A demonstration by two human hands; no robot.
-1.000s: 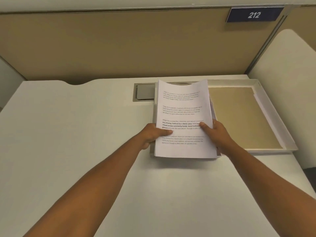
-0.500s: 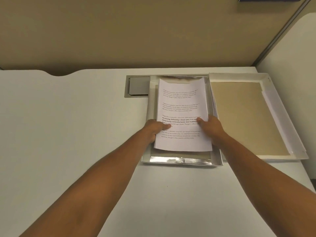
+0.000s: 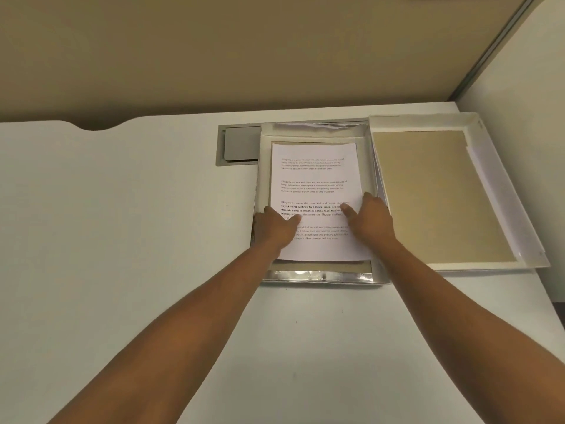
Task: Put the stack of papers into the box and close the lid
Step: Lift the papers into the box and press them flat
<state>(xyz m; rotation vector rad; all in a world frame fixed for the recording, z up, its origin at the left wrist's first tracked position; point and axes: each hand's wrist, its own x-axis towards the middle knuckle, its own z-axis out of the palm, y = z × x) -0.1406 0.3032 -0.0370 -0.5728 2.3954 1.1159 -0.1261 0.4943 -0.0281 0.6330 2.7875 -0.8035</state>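
A white stack of printed papers [image 3: 315, 179] lies low inside the shallow open box [image 3: 318, 278], whose front wall looks silvery. My left hand [image 3: 276, 229] grips the stack's left edge, thumb on top. My right hand [image 3: 371, 220] grips the right edge, thumb pressed on the text. The far end of the stack rests flat in the box; the near end is still held at the hands. The box lid [image 3: 434, 191] lies open and upturned to the right, its brown inner face showing, touching the box's right side.
The white desk [image 3: 137, 240] carries a grey cable hatch [image 3: 238, 145] just left of the box's far corner. A tan partition wall [image 3: 244, 56] stands behind the desk, and a white panel [image 3: 519, 71] rises at the right.
The papers have gone forward and down from above the box's near edge into the box, and their curled far end has flattened. The view has tilted further down.
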